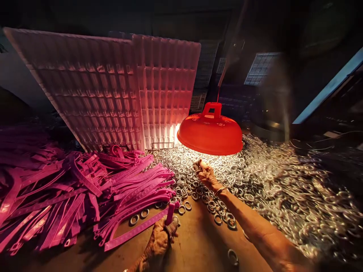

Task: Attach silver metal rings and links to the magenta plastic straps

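Dim lamp-lit surface (198,241): left hand (161,236) clenches a pink strap (136,226) upright, right hand (204,172) pinches rings (227,170) mid-heap; best lifted singly.

Dim workshop, heaps of metal rings (283,181), pink plastic straps (85,181), hanging lamp (211,132)

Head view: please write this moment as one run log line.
left hand: grips pink strap | right hand: on metal rings | red lamp: lit
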